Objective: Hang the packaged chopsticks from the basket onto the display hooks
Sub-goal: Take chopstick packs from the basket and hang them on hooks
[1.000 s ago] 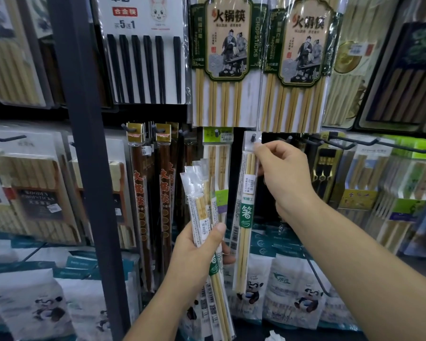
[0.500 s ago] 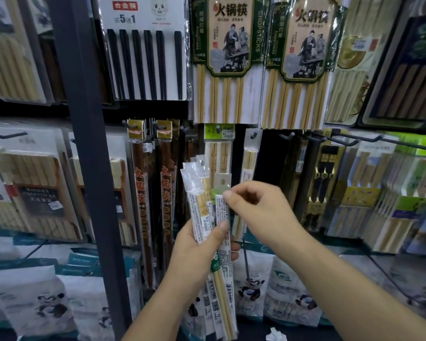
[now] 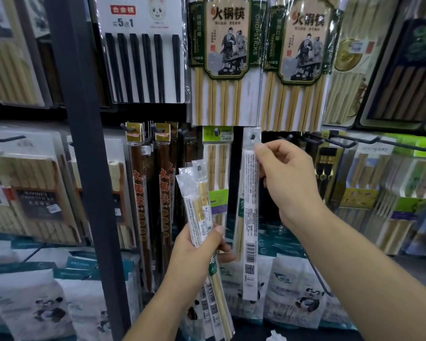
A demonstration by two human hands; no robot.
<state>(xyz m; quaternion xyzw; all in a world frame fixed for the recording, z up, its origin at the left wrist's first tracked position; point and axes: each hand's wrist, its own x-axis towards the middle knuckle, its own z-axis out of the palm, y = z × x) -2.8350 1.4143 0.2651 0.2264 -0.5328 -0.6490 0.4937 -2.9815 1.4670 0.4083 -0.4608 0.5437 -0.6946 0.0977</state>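
My left hand point(image 3: 197, 252) grips a small bundle of clear-wrapped bamboo chopstick packs point(image 3: 198, 205), held upright at chest height. My right hand point(image 3: 285, 180) pinches the upper part of one more narrow pack point(image 3: 250, 217), its white barcode side facing me. That pack's hang hole sits at the level of the display hook point(image 3: 252, 137), and a dark spot shows in the hole. Whether the hook passes through it I cannot tell. A same-type pack hangs right behind it, mostly hidden. No basket is in view.
A dark metal upright point(image 3: 84, 168) runs down the left. Brown chopstick packs point(image 3: 139, 193) hang left of my hands, a green-labelled pack point(image 3: 218, 168) behind them. Bare black hooks point(image 3: 342, 141) stick out to the right. Large hotpot chopstick packs point(image 3: 226, 60) hang above, panda bags point(image 3: 295, 291) below.
A second ago my right hand was at the hook with a hung pack. It dropped to the bundle, drew out one pack, and has raised it up to the hook.
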